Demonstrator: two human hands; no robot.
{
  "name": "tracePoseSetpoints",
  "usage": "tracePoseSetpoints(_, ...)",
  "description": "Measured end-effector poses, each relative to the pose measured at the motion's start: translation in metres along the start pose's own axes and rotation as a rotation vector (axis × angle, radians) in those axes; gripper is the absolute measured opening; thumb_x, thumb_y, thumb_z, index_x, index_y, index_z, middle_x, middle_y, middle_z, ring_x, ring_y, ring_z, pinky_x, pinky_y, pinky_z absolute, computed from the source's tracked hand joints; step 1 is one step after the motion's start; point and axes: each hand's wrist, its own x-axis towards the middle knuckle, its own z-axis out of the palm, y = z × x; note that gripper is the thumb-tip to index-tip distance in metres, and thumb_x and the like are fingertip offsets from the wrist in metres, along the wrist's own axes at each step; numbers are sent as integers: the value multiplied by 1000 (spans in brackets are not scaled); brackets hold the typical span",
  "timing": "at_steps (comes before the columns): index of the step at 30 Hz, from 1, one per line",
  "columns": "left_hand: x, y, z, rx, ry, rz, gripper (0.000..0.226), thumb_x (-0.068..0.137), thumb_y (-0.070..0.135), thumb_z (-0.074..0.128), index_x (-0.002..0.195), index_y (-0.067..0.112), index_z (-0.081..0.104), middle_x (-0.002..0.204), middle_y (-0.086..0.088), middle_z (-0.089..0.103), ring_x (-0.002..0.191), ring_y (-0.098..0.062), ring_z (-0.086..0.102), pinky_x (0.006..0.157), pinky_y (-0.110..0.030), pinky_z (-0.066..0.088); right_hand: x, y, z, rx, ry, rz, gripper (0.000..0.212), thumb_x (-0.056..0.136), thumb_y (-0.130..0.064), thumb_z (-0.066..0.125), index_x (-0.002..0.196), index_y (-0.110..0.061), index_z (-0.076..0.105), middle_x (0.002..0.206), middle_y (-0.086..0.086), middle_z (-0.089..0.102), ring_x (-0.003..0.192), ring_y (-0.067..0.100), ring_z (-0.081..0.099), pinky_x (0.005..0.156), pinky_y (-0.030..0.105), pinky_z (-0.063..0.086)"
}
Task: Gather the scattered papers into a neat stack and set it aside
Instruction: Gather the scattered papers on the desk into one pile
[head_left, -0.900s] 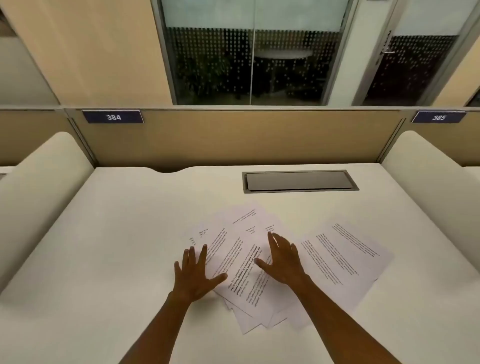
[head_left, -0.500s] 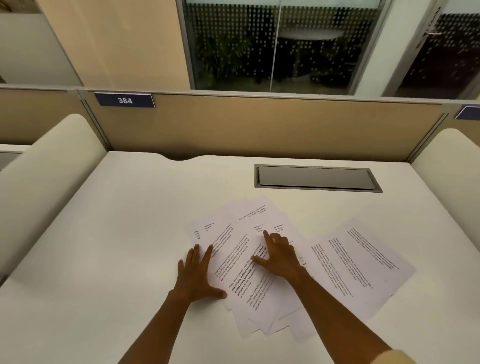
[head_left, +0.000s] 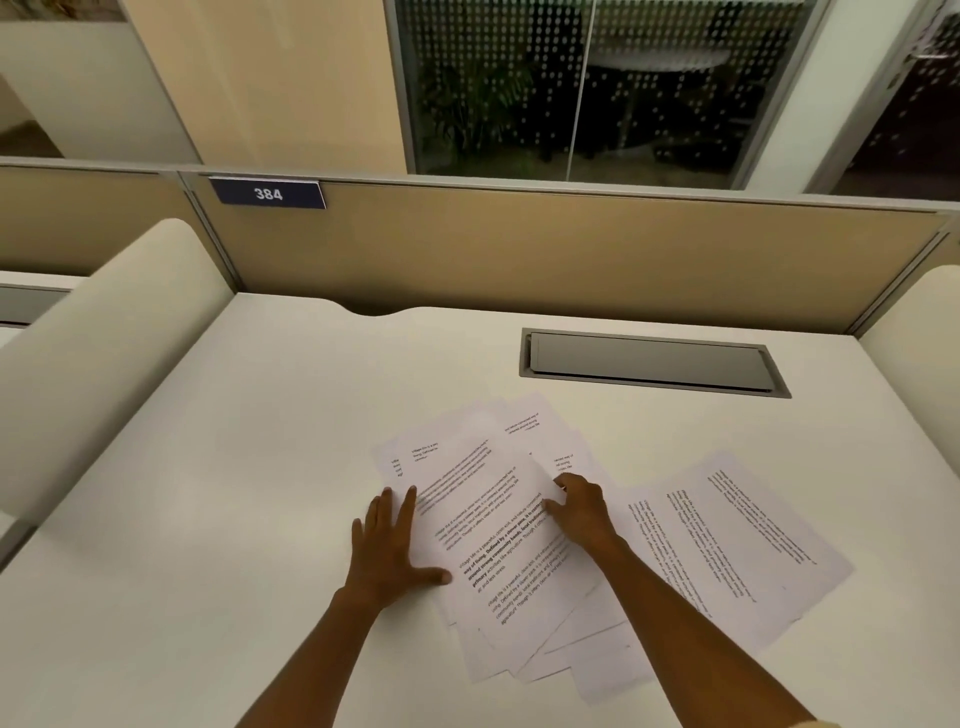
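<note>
Several printed white papers (head_left: 493, 525) lie fanned and overlapping in the middle of the white desk (head_left: 208, 493). More sheets (head_left: 727, 540) spread out to the right, partly under my right forearm. My left hand (head_left: 387, 551) lies flat, fingers apart, on the left edge of the pile, thumb on the top sheet. Over the upper right part of the top sheet sits my right hand (head_left: 582, 512), its fingers bent and its fingertips pressing on the paper. Neither hand has lifted a sheet.
A grey cable flap (head_left: 649, 361) is set into the desk behind the papers. A tan partition (head_left: 519, 249) with a plate reading 384 (head_left: 267, 193) closes the back. Rounded cream dividers stand at the left (head_left: 93, 353) and right (head_left: 914, 322).
The view has shifted so the papers sit lower right. My right hand's fingers have curled from flat to bent. The central sheets have bunched slightly closer together.
</note>
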Motion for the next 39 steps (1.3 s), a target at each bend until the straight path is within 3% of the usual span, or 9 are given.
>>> tracePoseSetpoints(4,-3,10,7,-59,107,-44,111,73,75,56,155,23,1,164,-11,3,151,-29,0,121,-51,7,-2,11,-7,-38,111,16,25,88,-18,68,107,-2,67,111,15,67,101,28,65,78,28,52)
tracePoseSetpoints(13,-20,46,25,-258,204,-34,71,95,40,52,153,17,19,159,-6,26,149,-25,20,122,-37,17,-17,6,-6,-17,154,88,49,90,-26,63,132,-2,53,129,19,56,117,33,58,97,37,49)
tracePoseSetpoints(21,-24,58,26,-323,208,-29,70,95,45,50,152,15,23,157,-7,32,147,-25,24,120,-37,23,-26,-7,-1,-20,93,149,59,94,-37,55,141,-5,41,139,17,51,126,33,51,103,39,43)
tracePoseSetpoints(27,-26,58,22,-342,203,-16,73,93,46,52,152,13,24,156,-10,33,146,-27,26,119,-39,26,-30,-7,-3,5,120,176,59,91,-43,57,136,-5,48,134,14,58,124,31,55,100,38,45)
tracePoseSetpoints(34,-28,62,17,-411,206,-63,76,89,49,58,150,16,27,144,-14,43,132,-29,42,112,-41,37,-32,-6,-6,193,54,236,70,85,-52,63,138,-9,47,140,11,54,128,29,52,104,39,43)
tracePoseSetpoints(39,-28,65,14,-499,209,-87,74,89,47,59,149,18,26,143,-16,45,132,-30,42,110,-43,40,-39,-8,-6,363,-7,181,54,79,-35,76,123,-9,59,124,8,66,101,20,64,90,31,53)
